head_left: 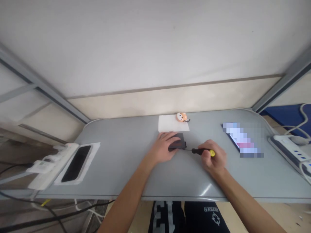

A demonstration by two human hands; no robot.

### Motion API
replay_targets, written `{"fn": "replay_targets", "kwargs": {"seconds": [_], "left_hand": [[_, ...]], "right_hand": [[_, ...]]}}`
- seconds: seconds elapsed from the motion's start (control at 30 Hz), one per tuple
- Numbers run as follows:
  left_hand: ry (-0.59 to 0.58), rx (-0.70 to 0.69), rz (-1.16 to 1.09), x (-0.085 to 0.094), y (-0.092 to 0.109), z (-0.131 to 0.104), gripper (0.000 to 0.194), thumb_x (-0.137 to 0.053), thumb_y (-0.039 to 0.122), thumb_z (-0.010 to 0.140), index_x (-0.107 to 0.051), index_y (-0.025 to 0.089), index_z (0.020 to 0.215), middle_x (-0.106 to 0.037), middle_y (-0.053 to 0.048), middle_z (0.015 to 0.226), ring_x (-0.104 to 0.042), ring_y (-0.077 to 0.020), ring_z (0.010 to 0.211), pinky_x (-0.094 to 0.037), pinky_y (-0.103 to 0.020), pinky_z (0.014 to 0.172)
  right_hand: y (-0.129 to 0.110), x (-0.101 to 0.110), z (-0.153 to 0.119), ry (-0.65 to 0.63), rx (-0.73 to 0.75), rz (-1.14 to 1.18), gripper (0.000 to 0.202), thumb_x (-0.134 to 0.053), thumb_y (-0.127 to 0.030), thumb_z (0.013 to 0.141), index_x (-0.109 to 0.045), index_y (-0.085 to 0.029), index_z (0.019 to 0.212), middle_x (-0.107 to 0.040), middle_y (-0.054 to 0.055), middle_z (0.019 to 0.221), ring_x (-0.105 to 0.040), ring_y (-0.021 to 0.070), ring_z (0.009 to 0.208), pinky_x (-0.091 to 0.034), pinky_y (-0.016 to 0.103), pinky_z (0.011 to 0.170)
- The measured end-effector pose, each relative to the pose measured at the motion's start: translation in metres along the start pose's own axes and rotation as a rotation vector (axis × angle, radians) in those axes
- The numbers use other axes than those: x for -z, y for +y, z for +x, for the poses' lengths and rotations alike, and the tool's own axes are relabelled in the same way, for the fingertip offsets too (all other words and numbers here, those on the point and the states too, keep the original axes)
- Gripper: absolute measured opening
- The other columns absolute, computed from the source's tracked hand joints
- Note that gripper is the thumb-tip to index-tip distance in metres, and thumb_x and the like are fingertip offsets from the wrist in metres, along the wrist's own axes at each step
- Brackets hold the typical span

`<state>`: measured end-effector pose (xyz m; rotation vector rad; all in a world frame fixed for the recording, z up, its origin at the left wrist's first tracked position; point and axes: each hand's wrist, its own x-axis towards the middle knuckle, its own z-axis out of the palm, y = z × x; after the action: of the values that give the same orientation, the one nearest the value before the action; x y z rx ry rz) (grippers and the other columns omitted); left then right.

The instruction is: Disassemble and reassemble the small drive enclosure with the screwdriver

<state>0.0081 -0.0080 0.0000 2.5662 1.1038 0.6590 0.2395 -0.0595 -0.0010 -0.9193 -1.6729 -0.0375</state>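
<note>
My left hand (165, 147) grips a small dark box (179, 141) on the grey table, fingers over its top and thumb at its near side. In my right hand (214, 156) is a screwdriver (199, 151) with a black and yellow handle. Its thin shaft points left, and the tip meets or lies very near the box's lower right edge; the exact contact is too small to tell. Just behind the box lies white paper (167, 123), with an orange and white animal-faced case (181, 117) on its right part.
A black phone (76, 163) rests on white paper at the left, beside a white power strip (55, 166) with plugs. A lit, pixelated screen (243, 140) lies at the right, near another power strip (291, 153). Metal frame posts flank the grey table (116, 171).
</note>
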Motion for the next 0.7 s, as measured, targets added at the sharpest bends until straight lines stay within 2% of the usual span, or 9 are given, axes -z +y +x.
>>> {"fn": "replay_targets", "kwargs": {"seconds": [0.17,0.43,0.7], "left_hand": [[0.006,0.012,-0.005,0.000,0.001,0.001,0.036,-0.068,0.030,0.091,-0.063,0.027,0.126,-0.056,-0.005,0.150,-0.053,-0.0251,0.138,-0.032,-0.047,0.121],[0.014,0.016,-0.008,-0.002,0.001,0.001,0.037,-0.068,0.026,0.090,-0.064,0.028,0.126,-0.055,-0.004,0.152,-0.052,-0.0246,0.139,-0.031,-0.048,0.122],[0.027,0.011,-0.009,-0.004,0.001,0.001,0.036,-0.069,0.027,0.090,-0.064,0.029,0.126,-0.055,-0.004,0.151,-0.053,-0.0244,0.138,-0.030,-0.047,0.122]], "right_hand": [[-0.001,-0.001,-0.002,-0.043,-0.102,-0.020,0.014,-0.051,-0.014,0.094,-0.061,-0.021,0.087,-0.064,0.000,0.069,-0.057,0.0124,0.058,-0.043,0.025,0.057],[0.008,-0.003,-0.011,0.096,-0.144,-0.043,0.018,-0.051,-0.019,0.095,-0.063,-0.022,0.082,-0.064,0.000,0.069,-0.056,0.0134,0.057,-0.042,0.028,0.056],[0.009,-0.002,-0.012,0.085,-0.149,-0.049,0.020,-0.050,-0.023,0.096,-0.062,-0.022,0.079,-0.064,0.001,0.067,-0.058,0.0152,0.058,-0.044,0.029,0.057]]}}
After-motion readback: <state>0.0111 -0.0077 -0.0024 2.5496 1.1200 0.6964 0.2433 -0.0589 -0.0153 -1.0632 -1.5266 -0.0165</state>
